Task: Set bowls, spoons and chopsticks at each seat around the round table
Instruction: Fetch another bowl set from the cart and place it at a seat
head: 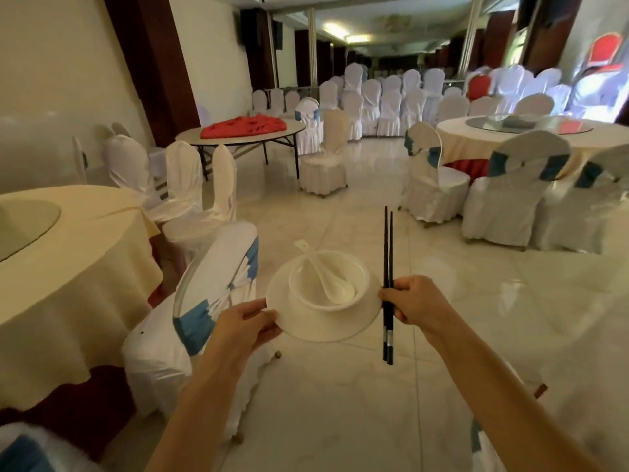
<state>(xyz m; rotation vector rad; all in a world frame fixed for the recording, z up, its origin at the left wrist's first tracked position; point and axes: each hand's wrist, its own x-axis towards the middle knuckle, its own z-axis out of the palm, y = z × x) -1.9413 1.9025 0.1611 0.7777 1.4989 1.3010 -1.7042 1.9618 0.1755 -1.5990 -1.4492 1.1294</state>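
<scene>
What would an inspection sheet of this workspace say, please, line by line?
Surface: round table at left with a cream cloth and a glass turntable; no place settings seen on the visible part.
Job's things: white plate carrying a bowl with a spoon inside; black chopsticks, a pair, roughly upright.
Clutter: nothing seen.
Hands: left hand grips the plate rim; right hand grips the chopsticks and touches the plate's other edge.
Cables: nothing seen.
Surroundings: covered chair beside the table; glossy tiled floor; more tables and chairs beyond.
</scene>
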